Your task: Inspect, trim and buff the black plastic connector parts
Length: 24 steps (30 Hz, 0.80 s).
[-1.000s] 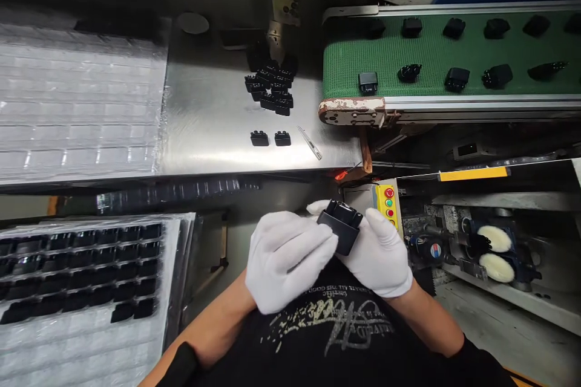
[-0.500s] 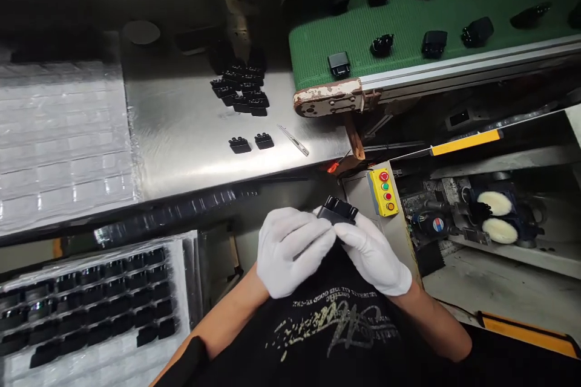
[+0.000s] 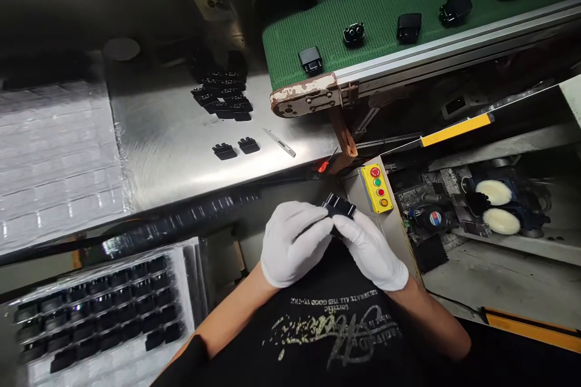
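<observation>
White gloves cover both of my hands. My left hand (image 3: 297, 246) and my right hand (image 3: 373, 248) meet in front of my chest, each with its fingers closed on one black plastic part (image 3: 340, 205). Prongs or ridges show along the part's upper edge, while gloved fingers hide its lower side. Ahead on the metal table (image 3: 163, 139), two similar black parts (image 3: 236, 148) lie side by side near a slim silver utility knife (image 3: 280, 143). Farther back is a cluster of black parts (image 3: 222, 97).
A green conveyor belt (image 3: 290, 36) carries several black parts at upper right. Clear plastic trays (image 3: 59, 151) lie at left, and a tray filled with black parts (image 3: 104, 314) is lower left. A yellow button box (image 3: 377, 187), an orange-handled tool (image 3: 323, 165) and machinery (image 3: 436, 217) are at right.
The view has shifted a little, so the table and belt appear farther left. Both hands still hold the black part, which has tilted slightly between the fingers.
</observation>
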Motion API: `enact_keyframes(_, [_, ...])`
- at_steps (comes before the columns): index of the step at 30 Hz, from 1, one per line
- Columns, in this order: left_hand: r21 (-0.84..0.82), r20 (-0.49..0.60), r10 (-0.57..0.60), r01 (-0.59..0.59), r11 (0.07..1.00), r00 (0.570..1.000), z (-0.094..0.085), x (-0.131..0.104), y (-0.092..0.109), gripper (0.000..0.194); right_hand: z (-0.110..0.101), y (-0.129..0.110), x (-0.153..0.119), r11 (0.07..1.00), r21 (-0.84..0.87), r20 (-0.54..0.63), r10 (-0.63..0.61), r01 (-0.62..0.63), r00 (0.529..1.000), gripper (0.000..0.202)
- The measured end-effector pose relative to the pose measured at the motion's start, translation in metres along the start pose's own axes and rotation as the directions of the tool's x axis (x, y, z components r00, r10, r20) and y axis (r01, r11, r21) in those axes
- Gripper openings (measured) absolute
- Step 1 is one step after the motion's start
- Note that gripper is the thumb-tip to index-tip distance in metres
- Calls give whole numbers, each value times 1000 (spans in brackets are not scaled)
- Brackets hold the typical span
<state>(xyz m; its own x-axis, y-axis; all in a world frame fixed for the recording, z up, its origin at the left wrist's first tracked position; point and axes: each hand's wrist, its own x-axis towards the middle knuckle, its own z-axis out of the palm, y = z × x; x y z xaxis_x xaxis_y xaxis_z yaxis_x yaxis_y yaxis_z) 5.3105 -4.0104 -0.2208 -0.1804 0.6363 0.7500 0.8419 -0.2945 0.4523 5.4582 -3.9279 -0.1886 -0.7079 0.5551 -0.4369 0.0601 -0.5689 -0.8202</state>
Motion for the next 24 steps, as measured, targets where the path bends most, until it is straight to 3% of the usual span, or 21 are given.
enact_keyframes(3, [-97,-81,-257,249,964,963,11,-4,12,42,-6,-6,3,998,-41,21,-37,37,999,43])
enact_keyframes(5, [-225,-39,-494,474,852,869,14,-5,16,38,-12,-9,5,990,-139,22,-36,39,999,43])
enact_keyframes(7, [-407,176,-677,679,611,715,15,-4,16,35,-21,-11,6,959,-282,13,-24,26,1000,43])
enact_keyframes(8, [-488,320,-705,749,449,632,15,-2,14,37,-26,-11,6,928,-372,3,-16,16,1000,43])
enact_keyframes(10, [-549,561,-665,823,147,494,13,0,8,44,-38,-7,6,836,-548,-11,11,-16,1000,41])
enact_keyframes(12, [-504,692,-610,863,-25,386,12,-2,2,41,-48,-2,7,731,-681,1,66,-47,998,36])
enact_keyframes(15, [-413,775,-573,900,-139,267,17,-14,-3,42,-54,5,12,607,-793,43,139,-51,989,28])
enact_keyframes(18, [-425,799,-556,869,-254,229,24,-34,-6,50,-48,8,22,473,-881,40,123,-24,992,33])
enact_keyframes(20, [-447,790,-575,843,-301,214,22,-48,-19,53,-41,10,29,443,-897,58,141,-11,988,33])
enact_keyframes(22, [-447,723,-667,857,-254,179,5,-59,-50,57,-37,13,37,452,-892,80,168,-5,983,32])
enact_keyframes(24, [-385,548,-828,914,-123,119,-28,-67,-99,60,-38,20,43,452,-892,59,159,-19,986,37])
